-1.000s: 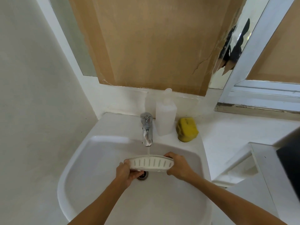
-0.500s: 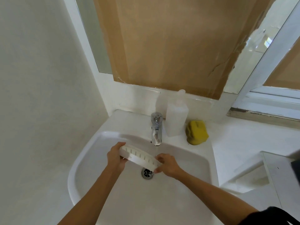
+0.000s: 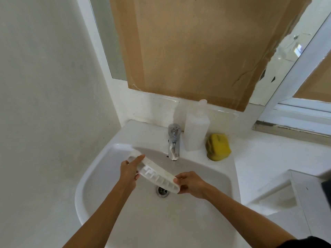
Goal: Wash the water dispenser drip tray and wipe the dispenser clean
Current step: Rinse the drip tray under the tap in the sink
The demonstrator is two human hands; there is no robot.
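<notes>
We see the white slotted drip tray (image 3: 157,173) tilted, its upper end gripped in our left hand (image 3: 129,171), its lower end pinched by our right hand (image 3: 190,184).

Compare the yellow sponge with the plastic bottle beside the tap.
The sponge is yellow and opaque; the bottle is whitish and translucent. The sponge is low and lumpy; the bottle stands tall and upright. The bottle is nearer the tap; the sponge lies to its right. Both rest untouched on the sink ledge.
</notes>
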